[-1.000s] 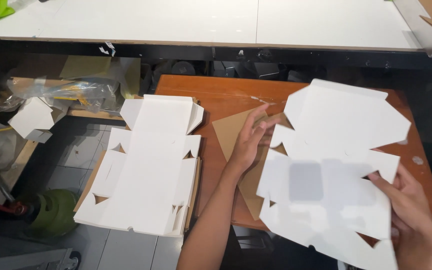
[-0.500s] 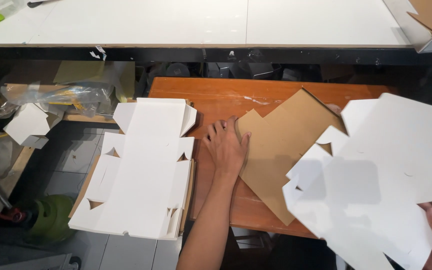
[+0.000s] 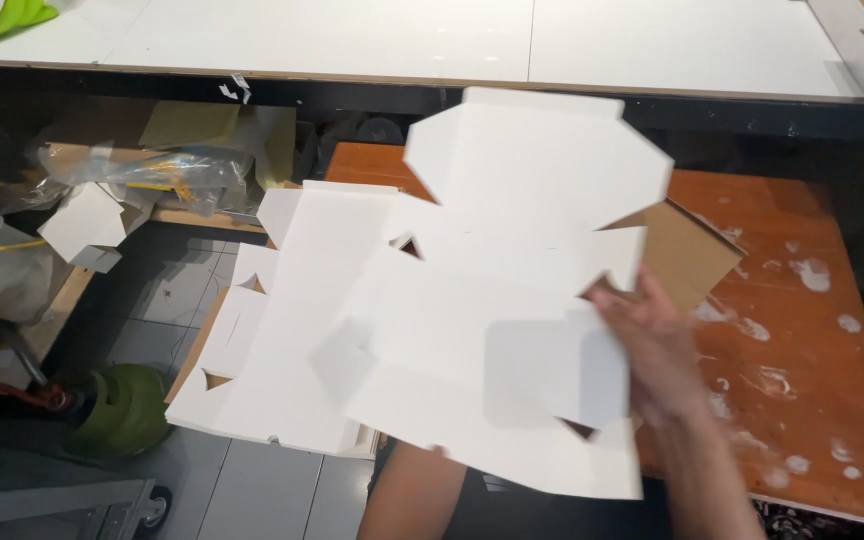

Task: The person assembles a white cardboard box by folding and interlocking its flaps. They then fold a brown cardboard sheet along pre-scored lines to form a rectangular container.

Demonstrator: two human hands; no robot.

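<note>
Head view. Flat white die-cut carton blank (image 3: 512, 300): held above the orange-brown table (image 3: 802, 330), partly over a stack of like blanks (image 3: 272, 340). Right hand (image 3: 657, 345): fingers pinching the blank's right edge. Left hand: hidden beneath the blank, finger state cannot be told. Brown cardboard sheet (image 3: 687, 255): behind.

I hold a flat, unfolded white carton blank (image 3: 512, 300) by its three-o'clock edge. It is die-cut with notched flaps and angled corners, tilted, its long axis running from six toward twelve o'clock. It partly overlaps the stack of white blanks (image 3: 272, 350) lying at nine o'clock and hides part of the brown cardboard sheet (image 3: 687, 250) at two o'clock.
</note>
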